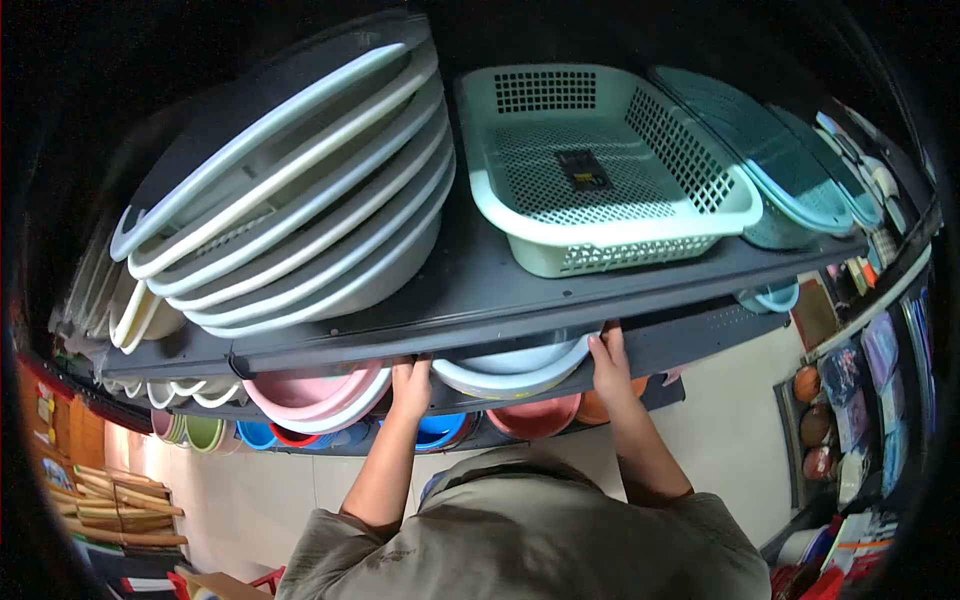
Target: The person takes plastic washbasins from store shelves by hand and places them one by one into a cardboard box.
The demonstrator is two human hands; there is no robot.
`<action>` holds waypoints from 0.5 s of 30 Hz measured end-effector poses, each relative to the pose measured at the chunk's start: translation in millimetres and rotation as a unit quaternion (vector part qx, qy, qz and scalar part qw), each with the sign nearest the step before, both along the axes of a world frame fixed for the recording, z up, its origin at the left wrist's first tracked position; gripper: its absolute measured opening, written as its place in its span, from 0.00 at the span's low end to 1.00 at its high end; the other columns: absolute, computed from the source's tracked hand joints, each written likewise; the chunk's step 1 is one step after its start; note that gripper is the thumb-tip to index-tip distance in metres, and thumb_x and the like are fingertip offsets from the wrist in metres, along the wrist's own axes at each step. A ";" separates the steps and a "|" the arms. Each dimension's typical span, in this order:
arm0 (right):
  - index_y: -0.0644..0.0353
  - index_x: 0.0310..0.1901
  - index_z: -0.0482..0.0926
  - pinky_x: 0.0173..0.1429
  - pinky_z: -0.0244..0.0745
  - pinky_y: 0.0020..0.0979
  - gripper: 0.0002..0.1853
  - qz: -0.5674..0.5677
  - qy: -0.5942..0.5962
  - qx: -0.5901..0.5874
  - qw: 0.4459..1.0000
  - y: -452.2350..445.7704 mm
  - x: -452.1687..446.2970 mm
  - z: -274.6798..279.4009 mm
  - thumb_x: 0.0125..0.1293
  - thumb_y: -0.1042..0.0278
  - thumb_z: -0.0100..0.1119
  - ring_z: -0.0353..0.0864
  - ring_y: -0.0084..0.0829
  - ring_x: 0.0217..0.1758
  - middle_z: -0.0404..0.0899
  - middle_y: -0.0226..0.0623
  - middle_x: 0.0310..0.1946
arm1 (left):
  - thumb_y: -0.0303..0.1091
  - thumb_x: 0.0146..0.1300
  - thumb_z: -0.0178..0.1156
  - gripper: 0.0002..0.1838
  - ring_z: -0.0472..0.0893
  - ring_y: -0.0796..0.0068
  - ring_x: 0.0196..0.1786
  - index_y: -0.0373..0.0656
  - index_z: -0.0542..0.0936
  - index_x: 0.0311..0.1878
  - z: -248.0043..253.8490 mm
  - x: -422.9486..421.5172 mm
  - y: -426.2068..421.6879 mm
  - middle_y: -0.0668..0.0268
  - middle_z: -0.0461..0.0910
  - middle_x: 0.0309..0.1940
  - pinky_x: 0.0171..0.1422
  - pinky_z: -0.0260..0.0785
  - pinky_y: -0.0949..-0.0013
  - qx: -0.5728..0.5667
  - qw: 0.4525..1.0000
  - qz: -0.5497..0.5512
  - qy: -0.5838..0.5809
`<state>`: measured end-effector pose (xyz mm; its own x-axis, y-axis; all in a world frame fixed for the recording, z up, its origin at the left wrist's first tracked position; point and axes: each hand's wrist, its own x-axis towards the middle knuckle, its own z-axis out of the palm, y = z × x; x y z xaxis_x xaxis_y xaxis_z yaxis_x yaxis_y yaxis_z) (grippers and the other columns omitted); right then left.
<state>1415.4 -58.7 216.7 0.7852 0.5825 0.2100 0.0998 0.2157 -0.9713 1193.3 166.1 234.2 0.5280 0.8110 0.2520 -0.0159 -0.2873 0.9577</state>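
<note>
A stack of pale blue and white basins sits on the lower shelf, its back part hidden under the upper shelf. My left hand is at the stack's left edge, its fingertips partly covered by the shelf edge. On the opposite side, my right hand closes on the rim with the thumb against it. Just left of my left hand are pink and white basins.
The upper shelf carries stacked white basins, a mint-green basket and teal baskets. Below are a red basin and blue basin. Wooden handles lie lower left; balls sit right.
</note>
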 end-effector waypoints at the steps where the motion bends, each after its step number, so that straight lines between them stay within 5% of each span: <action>1: 0.64 0.68 0.56 0.63 0.58 0.29 0.27 -0.041 -0.023 -0.027 0.999 1.7 -0.4 0.4 0.70 0.71 0.49 0.65 0.30 0.58 0.66 0.41 0.57 | 0.31 0.65 0.53 0.22 0.66 0.61 0.63 0.32 0.68 0.61 -4.8 0.5 2.2 0.52 0.69 0.60 0.70 0.52 0.64 0.000 1.000 0.009 -0.004; 13: 0.65 0.69 0.53 0.63 0.59 0.30 0.30 -0.017 0.002 0.023 1.000 1.5 -3.5 3.1 0.69 0.70 0.50 0.66 0.29 0.56 0.66 0.40 0.58 | 0.34 0.66 0.52 0.19 0.71 0.61 0.58 0.31 0.72 0.56 -6.6 -5.5 1.2 0.53 0.75 0.54 0.66 0.58 0.64 0.078 0.996 0.008 0.050; 15: 0.65 0.69 0.54 0.61 0.61 0.28 0.29 0.004 0.013 0.044 0.999 1.0 -3.9 10.8 0.69 0.70 0.51 0.67 0.26 0.54 0.69 0.38 0.55 | 0.32 0.65 0.53 0.20 0.70 0.62 0.60 0.31 0.71 0.57 -4.6 -1.6 1.0 0.54 0.73 0.55 0.68 0.55 0.64 0.007 1.000 0.011 0.002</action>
